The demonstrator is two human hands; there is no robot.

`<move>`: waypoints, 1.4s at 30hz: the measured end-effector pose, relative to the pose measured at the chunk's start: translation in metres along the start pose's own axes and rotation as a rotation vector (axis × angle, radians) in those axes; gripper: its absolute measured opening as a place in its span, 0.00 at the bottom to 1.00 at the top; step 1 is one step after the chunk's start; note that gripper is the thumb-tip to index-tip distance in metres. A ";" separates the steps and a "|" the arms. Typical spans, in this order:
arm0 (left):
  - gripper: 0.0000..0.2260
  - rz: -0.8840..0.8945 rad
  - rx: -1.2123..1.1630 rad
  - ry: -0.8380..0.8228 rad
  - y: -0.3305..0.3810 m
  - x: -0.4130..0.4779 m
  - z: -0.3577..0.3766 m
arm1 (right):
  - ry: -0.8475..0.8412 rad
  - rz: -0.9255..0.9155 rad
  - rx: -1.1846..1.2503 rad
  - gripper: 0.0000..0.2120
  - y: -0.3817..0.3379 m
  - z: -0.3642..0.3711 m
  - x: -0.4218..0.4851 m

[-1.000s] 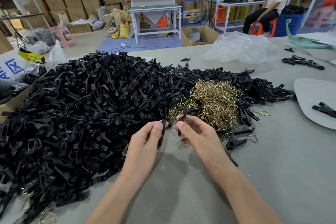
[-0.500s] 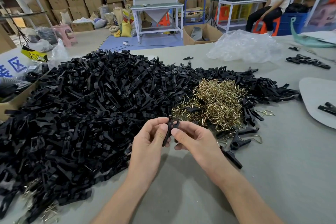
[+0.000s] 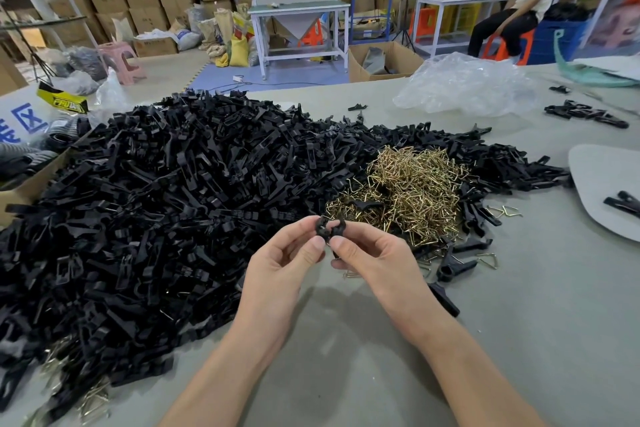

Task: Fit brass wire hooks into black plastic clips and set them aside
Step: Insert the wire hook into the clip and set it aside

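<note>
Moved: clip halves held apart a second ago are now mated; the hands have closed in and the thumbs nearly touch.
Left hand (image 3: 287, 263): thumb and forefinger pinch the left side of the black plastic clip (image 3: 327, 231).
Right hand (image 3: 377, 258): same pinch on the clip's right side, other fingers curled under.
Clip location: in the air between both sets of fingertips, over bare table (image 3: 519, 322) near the middle of the near edge, just short of the brass pile.
Axis: long axis roughly upright, notched end up and toward the far edge. Lower end sits behind the thumbs, so exact tilt is unclear.
Hook in hand: cannot tell, no brass visible at the fingers.
Handling (judgement): light, stiff, smooth moulded plastic that will twist out of a loose pinch. Grip the flat sides and leave the notch free for the wire.
Brass wire hooks (image 3: 415, 187): tangled pile just beyond the right hand. Likely springy and prone to snag, so pull one by its bend.
Clip heap (image 3: 166, 204): runs to the left edge.
Strays: loose clip halves (image 3: 453, 267) and loose hook (image 3: 488, 258) right of the right hand.
Far edge: crumpled clear plastic bag (image 3: 464, 83).
</note>
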State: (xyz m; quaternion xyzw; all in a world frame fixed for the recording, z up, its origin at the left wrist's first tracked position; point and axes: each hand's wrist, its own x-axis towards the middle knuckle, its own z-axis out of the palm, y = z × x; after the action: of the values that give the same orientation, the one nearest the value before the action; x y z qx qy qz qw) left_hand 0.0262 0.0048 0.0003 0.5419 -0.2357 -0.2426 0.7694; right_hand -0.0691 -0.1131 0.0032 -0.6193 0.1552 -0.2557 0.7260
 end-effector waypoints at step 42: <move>0.17 0.494 0.943 -0.039 -0.004 -0.014 0.002 | -0.102 0.187 0.172 0.12 0.002 -0.011 0.001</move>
State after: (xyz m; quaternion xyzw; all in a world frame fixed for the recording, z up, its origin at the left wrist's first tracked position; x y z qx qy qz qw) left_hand 0.0139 0.0107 -0.0040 0.7527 -0.4540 0.0683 0.4719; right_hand -0.0735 -0.1221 -0.0007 -0.5498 0.1526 -0.1677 0.8039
